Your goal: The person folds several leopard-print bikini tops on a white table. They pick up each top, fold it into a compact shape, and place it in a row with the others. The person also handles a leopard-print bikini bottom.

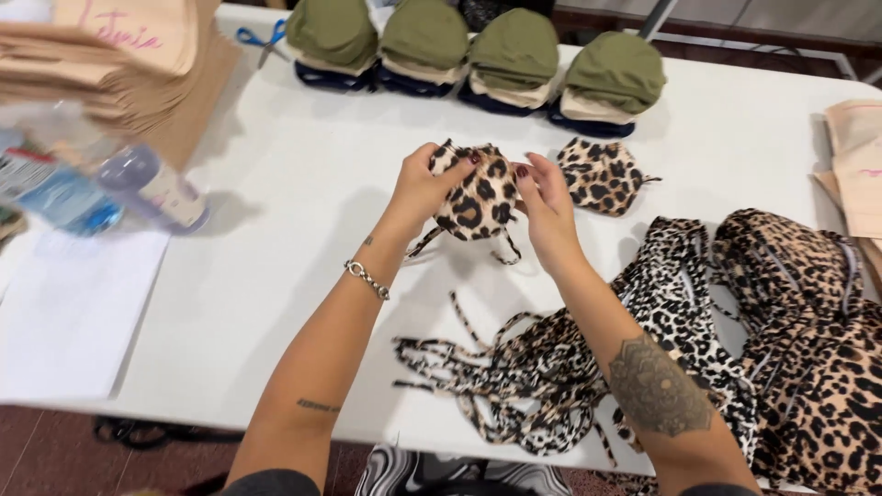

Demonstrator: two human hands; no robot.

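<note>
Item: leopard-print cloth bundle (478, 197), pinched between your left hand (424, 188) and right hand (544, 207), fingers clenched on both its sides. A second folded leopard piece (602, 174) lies just beyond your right fingertips; loose straps (496, 367) lie below your wrists.

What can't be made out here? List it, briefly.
- Head view: the middle of the leopard-print piece is covered by the left hand and right hand.
- The plastic bottles at the left are blurred.
- The leopard-print pile is cut off by the right edge.
- The blue scissors are partly hidden behind the tan paper bags.
</note>
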